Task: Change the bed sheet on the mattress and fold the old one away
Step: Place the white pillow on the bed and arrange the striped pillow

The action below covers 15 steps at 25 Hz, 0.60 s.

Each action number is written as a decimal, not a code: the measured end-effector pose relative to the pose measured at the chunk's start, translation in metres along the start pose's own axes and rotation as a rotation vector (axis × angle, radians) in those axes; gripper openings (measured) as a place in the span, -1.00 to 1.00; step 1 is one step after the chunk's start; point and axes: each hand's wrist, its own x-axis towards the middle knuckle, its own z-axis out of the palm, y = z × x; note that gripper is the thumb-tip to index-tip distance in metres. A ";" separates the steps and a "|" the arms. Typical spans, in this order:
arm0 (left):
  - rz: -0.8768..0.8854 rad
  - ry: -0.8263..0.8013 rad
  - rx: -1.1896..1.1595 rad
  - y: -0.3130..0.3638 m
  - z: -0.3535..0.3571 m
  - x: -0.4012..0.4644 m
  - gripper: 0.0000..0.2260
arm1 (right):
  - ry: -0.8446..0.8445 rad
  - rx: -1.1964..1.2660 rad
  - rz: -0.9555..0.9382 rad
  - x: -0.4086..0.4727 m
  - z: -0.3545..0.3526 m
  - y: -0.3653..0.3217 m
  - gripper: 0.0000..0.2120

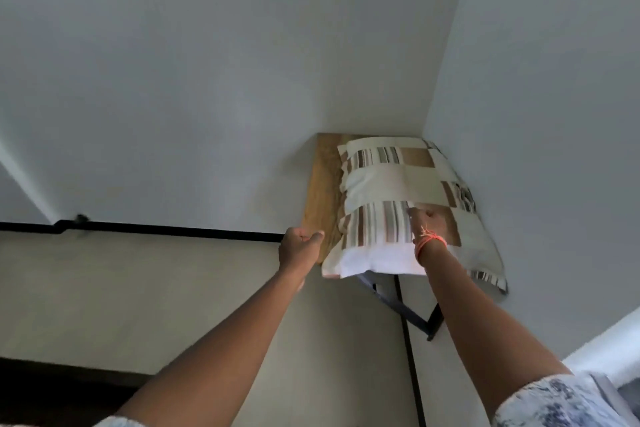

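A pillow point(394, 191) in a cream, brown and striped patchwork case lies on a high wooden shelf point(320, 191) in the corner of the room, its near end hanging over the shelf's front edge. My right hand point(427, 222), with an orange thread at the wrist, rests on top of the pillow near its front, fingers pressed into the fabric. My left hand point(299, 246) is just left of the pillow at the shelf's front corner, its fingers curled, holding nothing that I can see. No mattress or bed sheet is in view.
The shelf rests on black metal brackets point(405, 308) fixed to the wall. White walls meet at the corner behind it. A black rail point(156, 229) runs along the left wall above a beige panel. A patterned sleeve point(561, 402) shows at bottom right.
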 end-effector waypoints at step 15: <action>-0.268 -0.155 0.068 0.018 0.203 0.186 -0.31 | 0.065 -0.525 0.127 0.265 -0.018 0.004 0.01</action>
